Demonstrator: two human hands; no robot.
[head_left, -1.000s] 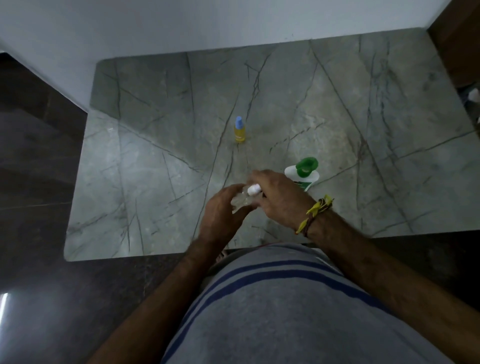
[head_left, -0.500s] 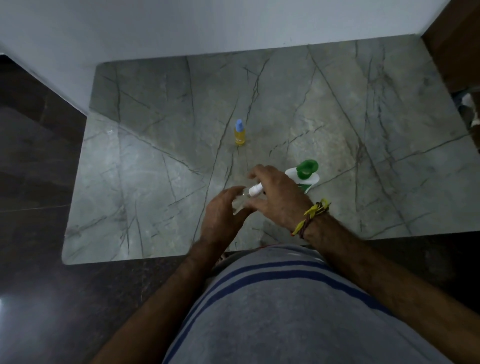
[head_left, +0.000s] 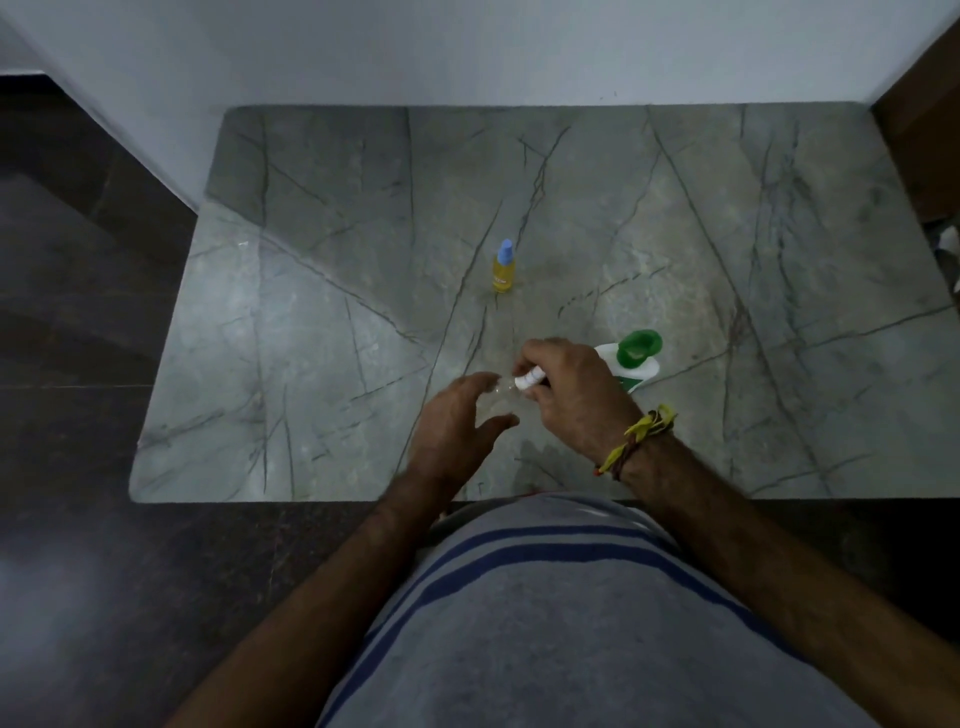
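A small clear bottle (head_left: 503, 396) with a white cap (head_left: 529, 378) is just above the marble table (head_left: 322, 332), near its front edge. My right hand (head_left: 576, 395) pinches the white cap from above with curled fingers. My left hand (head_left: 457, 423) is beside the clear body, fingers and thumb spread on either side of it. Whether they touch the bottle is unclear. The bottle's lower part is faint and hard to make out.
A white bottle with a green cap (head_left: 636, 356) stands right behind my right hand. A small yellow bottle with a blue cap (head_left: 504, 267) stands upright further back at the middle. A white wall runs along the far edge, with dark floor at the left.
My left hand's fingers have loosened and spread from around the clear bottle. My right hand keeps its pinch on the white cap and has shifted slightly.
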